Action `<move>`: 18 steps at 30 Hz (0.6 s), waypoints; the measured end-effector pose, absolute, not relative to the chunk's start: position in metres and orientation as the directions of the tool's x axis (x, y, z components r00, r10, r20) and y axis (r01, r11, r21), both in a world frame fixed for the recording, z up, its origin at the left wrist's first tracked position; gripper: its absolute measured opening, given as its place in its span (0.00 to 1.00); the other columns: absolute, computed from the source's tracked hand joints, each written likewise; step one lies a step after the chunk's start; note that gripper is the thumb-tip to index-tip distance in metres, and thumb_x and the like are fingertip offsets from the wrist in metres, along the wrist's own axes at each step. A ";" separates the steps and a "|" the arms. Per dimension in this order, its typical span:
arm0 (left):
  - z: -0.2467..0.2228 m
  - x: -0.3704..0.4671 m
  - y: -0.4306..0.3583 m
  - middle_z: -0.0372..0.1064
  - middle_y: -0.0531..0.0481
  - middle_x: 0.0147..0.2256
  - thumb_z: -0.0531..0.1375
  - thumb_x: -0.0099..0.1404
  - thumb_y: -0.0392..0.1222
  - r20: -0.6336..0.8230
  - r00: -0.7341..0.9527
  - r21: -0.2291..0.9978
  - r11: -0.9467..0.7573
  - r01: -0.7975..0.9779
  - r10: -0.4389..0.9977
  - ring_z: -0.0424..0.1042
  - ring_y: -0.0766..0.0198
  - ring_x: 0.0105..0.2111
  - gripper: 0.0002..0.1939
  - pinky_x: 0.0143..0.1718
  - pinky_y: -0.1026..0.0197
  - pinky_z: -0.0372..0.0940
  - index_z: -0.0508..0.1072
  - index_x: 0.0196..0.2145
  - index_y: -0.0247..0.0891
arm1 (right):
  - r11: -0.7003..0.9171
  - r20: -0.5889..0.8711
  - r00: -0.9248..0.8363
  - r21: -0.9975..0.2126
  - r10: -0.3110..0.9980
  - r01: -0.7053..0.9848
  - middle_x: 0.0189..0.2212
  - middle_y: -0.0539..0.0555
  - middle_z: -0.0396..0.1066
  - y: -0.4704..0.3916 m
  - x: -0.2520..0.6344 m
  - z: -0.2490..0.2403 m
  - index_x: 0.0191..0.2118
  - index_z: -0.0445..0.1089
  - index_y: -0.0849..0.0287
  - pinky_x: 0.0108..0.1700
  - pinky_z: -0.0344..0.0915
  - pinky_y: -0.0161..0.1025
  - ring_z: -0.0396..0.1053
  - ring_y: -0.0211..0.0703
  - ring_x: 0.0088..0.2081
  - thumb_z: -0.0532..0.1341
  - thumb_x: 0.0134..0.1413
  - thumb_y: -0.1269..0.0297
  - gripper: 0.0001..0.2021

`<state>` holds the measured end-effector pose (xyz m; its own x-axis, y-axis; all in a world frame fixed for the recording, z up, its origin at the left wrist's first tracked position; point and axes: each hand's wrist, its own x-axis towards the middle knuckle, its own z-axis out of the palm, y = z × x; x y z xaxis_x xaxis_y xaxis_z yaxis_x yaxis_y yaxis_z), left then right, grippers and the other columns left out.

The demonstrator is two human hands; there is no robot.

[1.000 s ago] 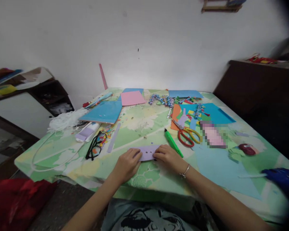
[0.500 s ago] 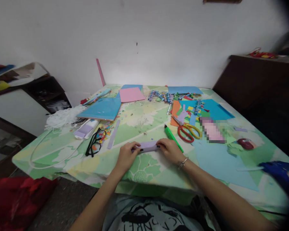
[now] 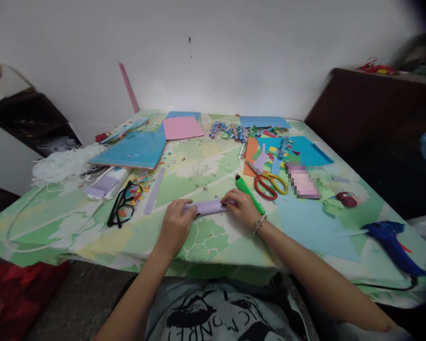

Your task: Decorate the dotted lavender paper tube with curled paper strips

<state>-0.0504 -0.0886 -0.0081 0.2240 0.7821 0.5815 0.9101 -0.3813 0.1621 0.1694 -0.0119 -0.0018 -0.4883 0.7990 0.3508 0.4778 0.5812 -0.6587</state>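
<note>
A lilac paper strip (image 3: 209,207) lies lengthwise across the tablecloth in front of me, with a crease or fold along it. At its left end, my left hand (image 3: 179,219) grips it between thumb and fingers. The other end is pinched by my right hand (image 3: 239,207), which has a bracelet at the wrist. Just beyond that hand lies a green utility knife (image 3: 250,194). Scissors (image 3: 268,183) with red and yellow handles rest farther right. Another narrow lilac strip (image 3: 154,191) lies flat to the left of my left hand.
Black glasses (image 3: 122,208) and white cord (image 3: 62,163) are at left. A blue pack (image 3: 133,149) and a pink sheet (image 3: 183,128) lie farther back. On the right are a light blue sheet (image 3: 314,227), a blue glue gun (image 3: 388,244) and colored paper scraps (image 3: 273,154).
The view has shifted, so the table appears higher and more of the glue gun shows. Both hands still hold the lilac strip; the left fingers lie slightly flatter over its end.
</note>
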 end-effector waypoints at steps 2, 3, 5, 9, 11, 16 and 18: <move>-0.008 -0.052 -0.091 0.67 0.41 0.40 0.58 0.63 0.38 0.569 0.256 0.118 -0.386 0.915 0.781 0.63 0.54 0.42 0.09 0.43 0.49 0.63 0.73 0.40 0.36 | 0.608 0.389 -0.481 -0.632 0.785 0.480 0.33 0.54 0.69 -0.013 0.171 -0.004 0.32 0.73 0.59 0.40 0.63 0.40 0.66 0.41 0.35 0.59 0.52 0.75 0.07; -0.008 -0.053 -0.092 0.67 0.41 0.39 0.58 0.63 0.39 0.563 0.263 0.108 -0.386 0.916 0.783 0.63 0.54 0.41 0.10 0.43 0.50 0.63 0.73 0.42 0.35 | 0.630 0.414 -0.485 -0.608 0.770 0.482 0.33 0.55 0.69 -0.013 0.172 -0.005 0.32 0.73 0.58 0.40 0.63 0.41 0.66 0.42 0.36 0.60 0.52 0.72 0.05; -0.010 -0.054 -0.093 0.67 0.41 0.37 0.57 0.63 0.38 0.549 0.278 0.100 -0.392 0.914 0.788 0.63 0.55 0.39 0.11 0.42 0.51 0.63 0.72 0.44 0.35 | 0.681 0.453 -0.512 -0.545 0.730 0.489 0.34 0.56 0.69 -0.014 0.173 -0.008 0.35 0.74 0.58 0.42 0.62 0.44 0.64 0.45 0.38 0.64 0.50 0.66 0.05; -0.012 -0.057 -0.094 0.69 0.43 0.35 0.54 0.66 0.37 0.512 0.308 0.109 -0.417 0.902 0.802 0.63 0.57 0.38 0.11 0.40 0.53 0.63 0.72 0.44 0.34 | 0.704 0.453 -0.539 -0.450 0.710 0.549 0.34 0.57 0.70 -0.016 0.174 -0.013 0.38 0.75 0.56 0.43 0.59 0.49 0.63 0.50 0.41 0.66 0.48 0.62 0.09; -0.011 -0.058 -0.093 0.69 0.43 0.35 0.53 0.66 0.38 0.493 0.309 0.127 -0.419 0.899 0.813 0.64 0.57 0.37 0.11 0.40 0.54 0.63 0.71 0.43 0.33 | 0.690 0.447 -0.527 -0.446 0.723 0.570 0.33 0.56 0.70 -0.016 0.173 -0.014 0.38 0.75 0.56 0.42 0.58 0.49 0.64 0.49 0.40 0.64 0.51 0.63 0.07; -0.008 -0.063 -0.084 0.68 0.44 0.34 0.53 0.66 0.38 0.401 0.295 0.183 -0.391 0.902 0.867 0.64 0.57 0.37 0.07 0.40 0.55 0.63 0.70 0.38 0.33 | 0.672 0.414 -0.536 -0.546 0.735 0.500 0.33 0.56 0.70 -0.017 0.173 -0.013 0.40 0.72 0.58 0.40 0.62 0.43 0.65 0.46 0.37 0.61 0.54 0.63 0.08; -0.009 -0.065 -0.080 0.67 0.44 0.35 0.52 0.67 0.37 0.360 0.293 0.221 -0.386 0.896 0.886 0.63 0.57 0.37 0.08 0.40 0.55 0.62 0.69 0.38 0.34 | 0.656 0.385 -0.542 -0.556 0.747 0.510 0.33 0.56 0.70 -0.016 0.173 -0.011 0.39 0.71 0.59 0.40 0.61 0.43 0.65 0.46 0.37 0.62 0.54 0.64 0.07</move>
